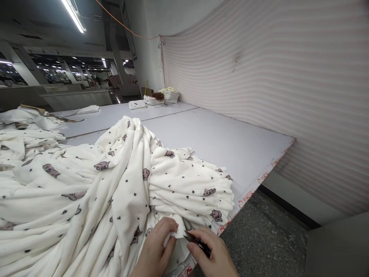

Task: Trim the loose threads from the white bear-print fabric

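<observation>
A large heap of white plush fabric (127, 200) with grey-brown animal prints and small dark marks is gathered in front of me. My left hand (158, 244) pinches an edge of this fabric close to the table's front edge. In my right hand (211, 250) is a small pair of black thread snips (198, 243), its pointed tips beside the pinched cloth. Whether the blades touch the fabric I cannot tell. My fingers partly cover the snips' handles.
The pale table (213, 134) has a taped edge at right, above a speckled floor (259, 234). Folded cloth stacks (170, 96) stand at the back. More white fabric (25, 142) lies at left. A striped sheet (259, 77) hangs along the right wall.
</observation>
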Demonstrator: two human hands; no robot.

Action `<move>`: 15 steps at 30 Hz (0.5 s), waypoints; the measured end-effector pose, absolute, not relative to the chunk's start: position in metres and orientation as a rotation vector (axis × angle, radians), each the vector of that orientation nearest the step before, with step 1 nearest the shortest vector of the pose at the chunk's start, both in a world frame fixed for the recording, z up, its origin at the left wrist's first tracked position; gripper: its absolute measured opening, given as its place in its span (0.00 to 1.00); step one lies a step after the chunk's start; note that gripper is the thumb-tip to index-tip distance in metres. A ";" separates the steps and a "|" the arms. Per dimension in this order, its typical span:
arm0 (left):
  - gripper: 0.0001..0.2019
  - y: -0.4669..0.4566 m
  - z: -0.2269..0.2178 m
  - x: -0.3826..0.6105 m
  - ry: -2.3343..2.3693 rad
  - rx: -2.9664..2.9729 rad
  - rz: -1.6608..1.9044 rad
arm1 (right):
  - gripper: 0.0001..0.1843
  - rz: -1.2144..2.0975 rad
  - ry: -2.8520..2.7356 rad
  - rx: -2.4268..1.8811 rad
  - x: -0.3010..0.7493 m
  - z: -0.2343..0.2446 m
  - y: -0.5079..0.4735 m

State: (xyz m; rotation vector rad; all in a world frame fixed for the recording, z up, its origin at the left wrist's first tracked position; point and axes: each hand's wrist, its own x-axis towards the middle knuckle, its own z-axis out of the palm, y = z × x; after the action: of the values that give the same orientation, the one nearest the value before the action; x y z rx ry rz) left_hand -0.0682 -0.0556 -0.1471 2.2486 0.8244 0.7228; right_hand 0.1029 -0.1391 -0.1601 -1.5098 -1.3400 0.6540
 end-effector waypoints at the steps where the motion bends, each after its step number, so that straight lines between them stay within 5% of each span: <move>1: 0.07 -0.055 -0.146 -0.068 0.832 2.247 0.712 | 0.09 0.659 -1.337 -1.508 0.104 -0.157 -0.138; 10: 0.06 -0.054 -0.139 -0.065 0.878 2.208 0.775 | 0.09 0.640 -1.212 -1.586 0.098 -0.158 -0.135; 15: 0.05 -0.051 -0.128 -0.062 0.978 1.717 0.609 | 0.05 0.551 -1.211 -1.647 0.096 -0.164 -0.123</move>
State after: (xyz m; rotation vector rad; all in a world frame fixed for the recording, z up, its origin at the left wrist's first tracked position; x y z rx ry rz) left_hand -0.0620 -0.0512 -0.1279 1.7165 0.9784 0.6088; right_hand 0.0961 -0.1235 -0.1644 -1.6472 -1.2107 0.5506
